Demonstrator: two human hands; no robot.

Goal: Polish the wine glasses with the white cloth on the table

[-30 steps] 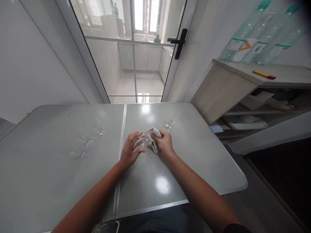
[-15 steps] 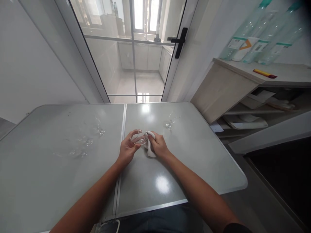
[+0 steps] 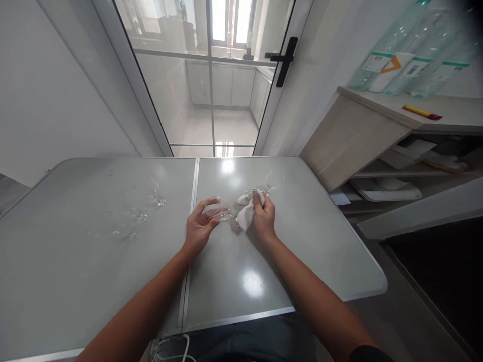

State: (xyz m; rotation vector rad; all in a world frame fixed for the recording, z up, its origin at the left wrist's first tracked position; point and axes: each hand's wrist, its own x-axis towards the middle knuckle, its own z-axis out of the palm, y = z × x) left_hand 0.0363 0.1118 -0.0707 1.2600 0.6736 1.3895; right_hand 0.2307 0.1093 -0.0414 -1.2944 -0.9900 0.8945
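My left hand (image 3: 199,223) is closed around a clear glass (image 3: 218,210), which looks like a small stemmed goblet tilted on its side with its foot toward the right. In my right hand (image 3: 264,216) a white cloth (image 3: 247,208) is pinched, its loose folds hanging beside the foot of the glass. Whether the cloth touches the glass I cannot tell. Just beyond my right hand stands another clear glass (image 3: 270,182), partly hidden by the hand. On the left part of the table are several more clear glasses (image 3: 142,216), hard to make out against the surface.
The pale glossy table (image 3: 132,281) has a metal seam down its middle. Behind it is a glazed door (image 3: 230,90) with a black handle (image 3: 287,61). At the right, a wooden shelf (image 3: 362,130) holds several plastic bottles (image 3: 400,70) and a yellow-red packet (image 3: 421,111).
My right hand has moved right and slightly away with the cloth, off the bowl of the glass. The left hand keeps the glass in nearly the same place. The view has shifted a little.
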